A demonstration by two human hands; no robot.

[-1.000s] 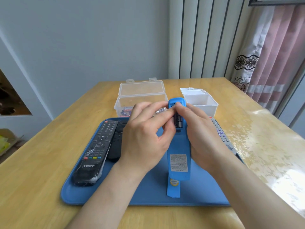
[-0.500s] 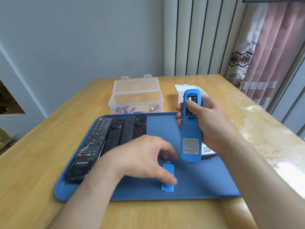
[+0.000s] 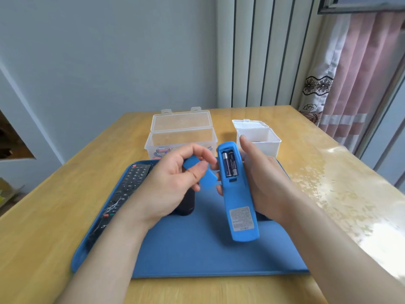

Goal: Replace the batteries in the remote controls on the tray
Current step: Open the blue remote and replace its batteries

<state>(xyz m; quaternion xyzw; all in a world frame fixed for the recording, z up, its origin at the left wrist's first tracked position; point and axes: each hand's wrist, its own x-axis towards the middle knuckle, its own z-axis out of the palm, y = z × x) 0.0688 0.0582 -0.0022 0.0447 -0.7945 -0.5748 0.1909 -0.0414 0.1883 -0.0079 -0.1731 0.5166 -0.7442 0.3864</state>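
Observation:
My right hand (image 3: 265, 183) grips a blue remote (image 3: 240, 207) back side up above the blue tray (image 3: 208, 255). Its battery bay is uncovered and shows two dark batteries (image 3: 230, 164). My left hand (image 3: 173, 183) pinches the blue battery cover (image 3: 202, 175) between thumb and fingers, just left of the open bay. A black remote with many buttons (image 3: 129, 187) lies on the tray's left side, and another black remote (image 3: 186, 202) is partly hidden under my left hand.
A clear plastic box (image 3: 182, 137) with its lid up holds several loose batteries behind the tray. A white open box (image 3: 259, 139) stands behind the tray at the right. The wooden table (image 3: 43, 216) extends around; curtains hang at the right.
My left hand picked the blue cover up off the tray and brought it beside the battery bay. The right hand keeps holding the remote, now lower and tilted toward me.

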